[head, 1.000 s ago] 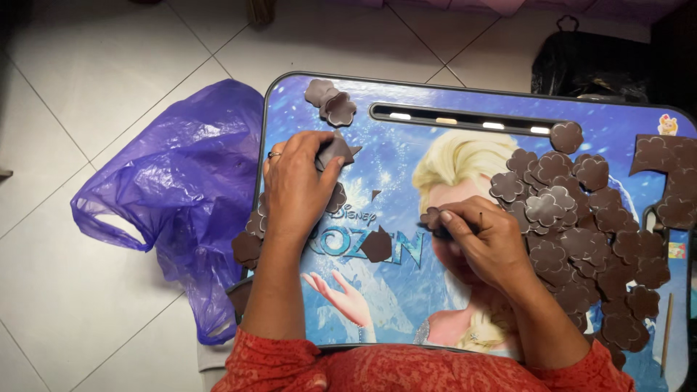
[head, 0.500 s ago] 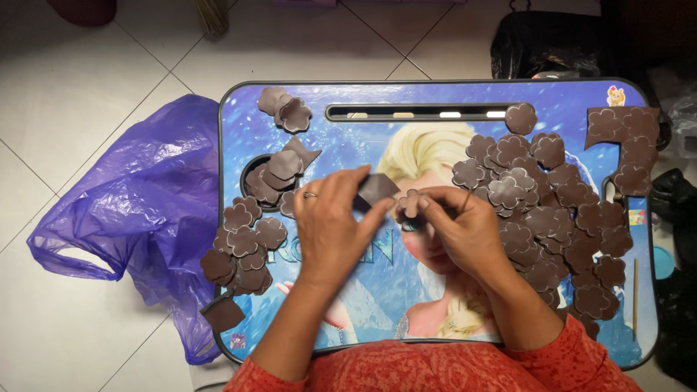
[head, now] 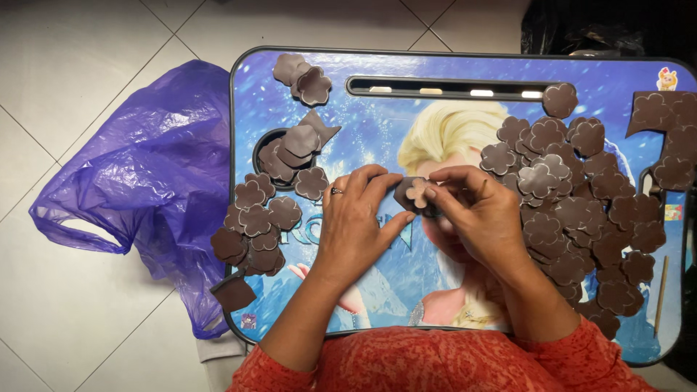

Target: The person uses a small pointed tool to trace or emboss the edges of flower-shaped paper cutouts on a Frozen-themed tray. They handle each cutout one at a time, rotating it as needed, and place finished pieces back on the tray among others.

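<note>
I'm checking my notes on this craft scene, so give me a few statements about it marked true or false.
1. Both hands meet on one brown flower-shaped piece near the middle of the lap table. True.
2. The larger heap of brown flower cutouts lies by the left hand. False: it lies beside the right hand; a smaller heap is on the left.
3. A purple plastic bag lies on the tiled floor beside the table. True.
4. The left hand wears no ring. False: a ring shows on one finger.
5. The person's sleeves are blue. False: they are red.
</note>
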